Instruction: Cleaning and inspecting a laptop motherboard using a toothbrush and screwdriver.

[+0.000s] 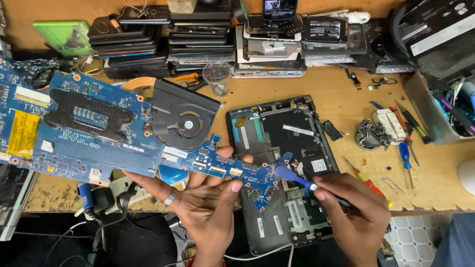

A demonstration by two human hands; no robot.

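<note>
Pinching the narrow end of the large blue laptop circuit board (88, 129) from below, my left hand (206, 201) holds it above the opened dark laptop shell (284, 163). My right hand (353, 214) grips a blue-handled tool (303, 181), tip on the board. I judge I'm probing; next needs steadiness. Loose screwdrivers (406, 153) and stacked phones (132, 39) crowd nearby.

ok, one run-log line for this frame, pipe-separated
left hand: holds blue circuit board with fan | right hand: holds blue-tipped tool, tip on board's narrow end | below: open laptop shell on workbench
</note>
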